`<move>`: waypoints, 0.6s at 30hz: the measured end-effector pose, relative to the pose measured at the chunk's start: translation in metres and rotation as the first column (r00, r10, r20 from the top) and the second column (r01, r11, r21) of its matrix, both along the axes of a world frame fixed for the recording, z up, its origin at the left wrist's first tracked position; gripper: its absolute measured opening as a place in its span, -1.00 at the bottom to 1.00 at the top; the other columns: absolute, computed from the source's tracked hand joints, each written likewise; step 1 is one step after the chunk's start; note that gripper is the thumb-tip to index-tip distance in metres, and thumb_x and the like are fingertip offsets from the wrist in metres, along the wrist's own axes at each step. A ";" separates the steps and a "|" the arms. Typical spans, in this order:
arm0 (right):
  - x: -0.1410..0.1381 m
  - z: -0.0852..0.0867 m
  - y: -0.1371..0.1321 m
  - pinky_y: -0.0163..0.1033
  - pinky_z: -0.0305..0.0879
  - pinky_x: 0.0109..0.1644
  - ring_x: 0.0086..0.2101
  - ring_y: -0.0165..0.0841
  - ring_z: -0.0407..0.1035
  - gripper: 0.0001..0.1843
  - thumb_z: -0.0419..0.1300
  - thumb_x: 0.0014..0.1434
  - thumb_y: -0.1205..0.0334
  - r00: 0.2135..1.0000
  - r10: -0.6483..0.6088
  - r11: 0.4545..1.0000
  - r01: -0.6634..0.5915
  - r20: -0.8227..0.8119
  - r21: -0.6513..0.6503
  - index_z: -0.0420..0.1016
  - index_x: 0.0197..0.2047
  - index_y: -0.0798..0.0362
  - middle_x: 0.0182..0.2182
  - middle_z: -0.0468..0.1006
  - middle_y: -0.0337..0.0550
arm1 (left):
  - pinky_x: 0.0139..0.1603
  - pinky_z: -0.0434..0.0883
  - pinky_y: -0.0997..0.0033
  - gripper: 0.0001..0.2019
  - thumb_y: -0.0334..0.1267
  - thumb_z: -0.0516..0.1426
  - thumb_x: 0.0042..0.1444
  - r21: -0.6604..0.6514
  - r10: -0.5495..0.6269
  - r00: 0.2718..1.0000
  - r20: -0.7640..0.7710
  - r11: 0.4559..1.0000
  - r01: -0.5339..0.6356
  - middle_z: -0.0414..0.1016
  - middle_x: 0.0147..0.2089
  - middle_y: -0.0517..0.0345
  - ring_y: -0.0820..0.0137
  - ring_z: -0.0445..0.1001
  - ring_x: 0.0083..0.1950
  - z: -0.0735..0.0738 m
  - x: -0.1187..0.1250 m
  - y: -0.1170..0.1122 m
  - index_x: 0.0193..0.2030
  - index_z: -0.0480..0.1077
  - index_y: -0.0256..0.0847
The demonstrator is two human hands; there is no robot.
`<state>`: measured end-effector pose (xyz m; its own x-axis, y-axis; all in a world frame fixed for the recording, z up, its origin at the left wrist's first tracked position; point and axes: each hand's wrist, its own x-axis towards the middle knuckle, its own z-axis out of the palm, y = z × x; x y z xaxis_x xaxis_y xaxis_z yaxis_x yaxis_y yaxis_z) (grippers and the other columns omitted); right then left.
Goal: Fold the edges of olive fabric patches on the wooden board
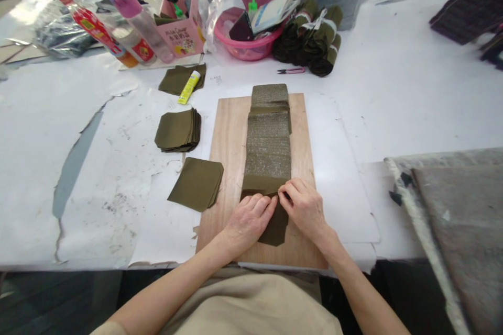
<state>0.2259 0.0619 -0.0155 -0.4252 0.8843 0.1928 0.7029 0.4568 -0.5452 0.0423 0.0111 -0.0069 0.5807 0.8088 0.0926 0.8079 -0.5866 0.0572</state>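
A strip of overlapping olive-green fabric pieces [268, 141] runs down a wooden board [228, 131], its upper part speckled whitish. At its near end lies a darker fabric piece [276, 227], partly hidden by my hands. My left hand [251, 220] rests over this piece, fingers bent and close together, thumb and fingertips at its upper edge. Just right of it, my right hand [304, 204] pinches the same edge between thumb and forefinger. Left of the board are a few loose olive pieces [196, 183] and a thicker stack of them [176, 130].
A yellow tube [189, 87] lies on more olive fabric [171, 79]. Behind stand bottles [92, 26], a pink box [183, 34] and a pink basin [243, 51]. Rolled dark-green bundles [320, 36] and small snips [291, 70] are nearby. Grey padded material [463, 209] lies right.
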 end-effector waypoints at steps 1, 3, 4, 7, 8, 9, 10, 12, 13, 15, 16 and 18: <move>0.001 0.000 0.000 -0.20 0.24 -0.13 -0.24 -0.32 0.34 -0.86 0.09 0.31 0.28 1.000 -0.012 0.999 0.011 -0.016 -0.031 0.42 -0.30 0.05 -0.31 0.46 -0.15 | -0.08 0.42 0.26 -0.69 -0.42 -0.04 0.32 -0.002 -0.001 1.000 -0.001 1.000 0.001 0.43 -0.10 -0.05 0.29 0.43 -0.09 0.000 0.000 0.000 0.18 0.25 -0.36; 0.004 0.000 0.002 -0.21 0.26 -0.12 -0.24 -0.33 0.35 -0.87 0.10 0.31 0.25 0.998 -0.012 0.995 0.005 -0.066 -0.099 0.42 -0.28 0.03 -0.30 0.46 -0.17 | -0.07 0.43 0.26 -0.69 -0.42 -0.05 0.33 -0.008 -0.004 1.000 0.001 1.000 0.004 0.43 -0.09 -0.04 0.29 0.43 -0.09 -0.001 -0.001 0.000 0.18 0.25 -0.35; 0.006 0.001 0.003 -0.21 0.27 -0.12 -0.23 -0.34 0.36 -0.88 0.11 0.31 0.24 0.995 -0.004 0.991 -0.009 -0.098 -0.136 0.43 -0.26 0.02 -0.29 0.47 -0.19 | -0.07 0.43 0.27 -0.69 -0.42 -0.06 0.33 -0.009 -0.008 1.000 0.009 1.000 0.008 0.44 -0.09 -0.04 0.29 0.43 -0.10 0.000 -0.002 0.000 0.18 0.26 -0.35; 0.012 0.002 0.006 -0.24 0.30 -0.11 -0.20 -0.36 0.39 -0.90 0.13 0.30 0.22 0.985 0.028 0.977 -0.063 -0.169 -0.204 0.47 -0.21 -0.02 -0.26 0.49 -0.21 | -0.04 0.44 0.26 -0.71 -0.42 -0.05 0.34 0.019 -0.055 0.995 0.085 0.998 0.053 0.44 -0.06 -0.02 0.29 0.43 -0.06 0.001 -0.010 0.001 0.14 0.30 -0.33; 0.013 0.002 0.006 -0.24 0.30 -0.11 -0.20 -0.36 0.39 -0.90 0.13 0.30 0.22 0.984 0.030 0.976 -0.067 -0.175 -0.210 0.48 -0.21 -0.03 -0.25 0.49 -0.21 | -0.01 0.44 0.25 -0.72 -0.41 -0.04 0.33 0.039 -0.075 0.990 0.119 0.997 0.071 0.45 -0.04 -0.02 0.28 0.42 -0.03 0.002 -0.014 0.002 0.12 0.32 -0.32; 0.014 0.002 0.007 -0.24 0.30 -0.11 -0.20 -0.36 0.39 -0.89 0.13 0.30 0.22 0.984 0.027 0.976 -0.064 -0.176 -0.207 0.50 -0.21 -0.04 -0.26 0.49 -0.21 | 0.03 0.44 0.24 -0.73 -0.41 -0.03 0.33 0.058 -0.086 0.985 0.150 0.995 0.078 0.45 -0.02 -0.03 0.27 0.41 0.00 0.004 -0.018 0.003 0.11 0.33 -0.31; 0.013 0.002 0.007 -0.24 0.31 -0.12 -0.21 -0.36 0.40 -0.89 0.14 0.30 0.22 0.984 0.024 0.978 -0.059 -0.175 -0.200 0.50 -0.21 -0.04 -0.26 0.50 -0.21 | 0.07 0.42 0.22 -0.74 -0.42 -0.02 0.32 0.073 -0.086 0.981 0.173 0.995 0.074 0.44 0.00 -0.04 0.26 0.40 0.04 0.005 -0.022 0.005 0.11 0.33 -0.31; 0.012 0.001 0.007 -0.24 0.31 -0.13 -0.23 -0.36 0.40 -0.88 0.15 0.29 0.22 0.984 0.020 0.982 -0.052 -0.175 -0.182 0.52 -0.22 -0.04 -0.28 0.50 -0.21 | 0.14 0.39 0.19 -0.72 -0.44 -0.02 0.31 0.069 -0.068 0.980 0.186 0.996 0.056 0.43 0.05 -0.06 0.25 0.38 0.09 0.007 -0.030 0.010 0.12 0.32 -0.33; 0.011 0.001 0.007 -0.24 0.31 -0.13 -0.23 -0.36 0.40 -0.88 0.15 0.29 0.22 0.984 0.019 0.983 -0.051 -0.177 -0.174 0.53 -0.23 -0.03 -0.28 0.50 -0.21 | 0.16 0.39 0.19 -0.71 -0.44 -0.02 0.31 0.052 -0.066 0.983 0.173 0.997 0.058 0.43 0.06 -0.08 0.24 0.37 0.11 0.008 -0.033 0.012 0.14 0.31 -0.34; 0.011 0.001 0.007 -0.25 0.31 -0.13 -0.23 -0.37 0.40 -0.88 0.16 0.28 0.22 0.983 0.019 0.985 -0.049 -0.180 -0.166 0.54 -0.22 -0.03 -0.28 0.50 -0.20 | 0.15 0.40 0.18 -0.68 -0.44 -0.02 0.31 0.015 -0.091 0.987 0.129 0.996 0.090 0.43 0.07 -0.11 0.22 0.37 0.12 0.008 -0.038 0.017 0.17 0.29 -0.38; 0.011 0.001 0.007 -0.25 0.31 -0.13 -0.23 -0.37 0.40 -0.88 0.16 0.28 0.22 0.983 0.020 0.985 -0.051 -0.181 -0.164 0.54 -0.23 -0.03 -0.28 0.50 -0.20 | 0.14 0.41 0.17 -0.67 -0.44 -0.02 0.31 0.001 -0.109 0.988 0.109 0.994 0.109 0.43 0.07 -0.12 0.21 0.37 0.12 0.007 -0.040 0.019 0.18 0.29 -0.39; 0.013 0.000 0.007 -0.25 0.32 -0.14 -0.24 -0.38 0.40 -0.88 0.17 0.28 0.22 0.982 0.036 0.985 -0.066 -0.183 -0.161 0.55 -0.23 -0.03 -0.27 0.51 -0.20 | 0.13 0.42 0.15 -0.66 -0.43 -0.02 0.31 -0.015 -0.128 0.988 0.089 0.991 0.130 0.42 0.08 -0.13 0.21 0.37 0.13 0.005 -0.043 0.020 0.19 0.28 -0.39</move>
<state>0.2391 0.0692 -0.0156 -0.4429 0.8881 0.1228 0.5653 0.3829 -0.7307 -0.0004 0.0314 -0.0019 0.6708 0.7298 0.1321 0.7167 -0.6837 0.1375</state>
